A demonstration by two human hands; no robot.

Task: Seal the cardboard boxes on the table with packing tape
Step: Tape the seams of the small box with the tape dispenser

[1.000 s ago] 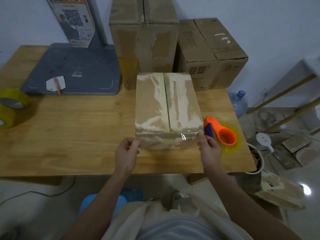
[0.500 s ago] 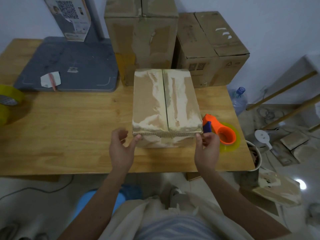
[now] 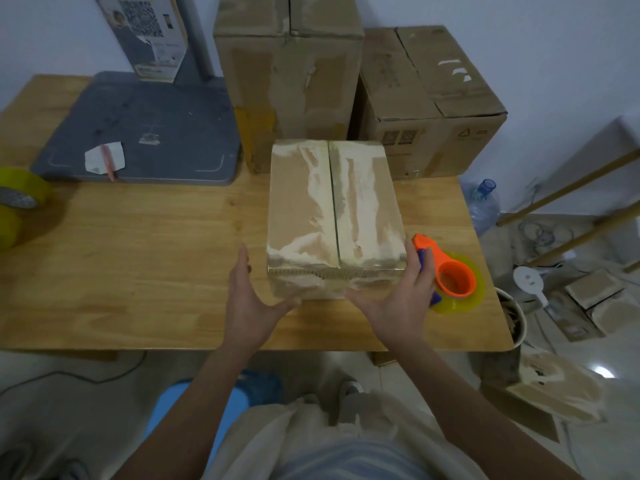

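Note:
A small worn cardboard box [image 3: 332, 216] lies on the wooden table [image 3: 138, 258], its two top flaps meeting in a centre seam, with clear tape across the near top edge. My left hand [image 3: 249, 303] is spread at the near left corner, thumb touching the box's lower front, fingers straight and just off its left side. My right hand [image 3: 401, 299] lies against the near right corner, fingers straight along the right side, thumb under the front face. An orange tape dispenser [image 3: 452, 277] with a yellowish roll rests right beside my right hand.
Two larger cardboard boxes [image 3: 287, 74] [image 3: 429, 98] stand behind the small one. A grey base plate [image 3: 145, 133] with a pole takes the back left. Yellow tape rolls [image 3: 17, 199] sit at the left edge. A water bottle [image 3: 481, 202] and clutter stand on the floor right.
Both hands let go of the tape at the box's near top edge, opened and dropped to the lower near corners. The box looks unmoved.

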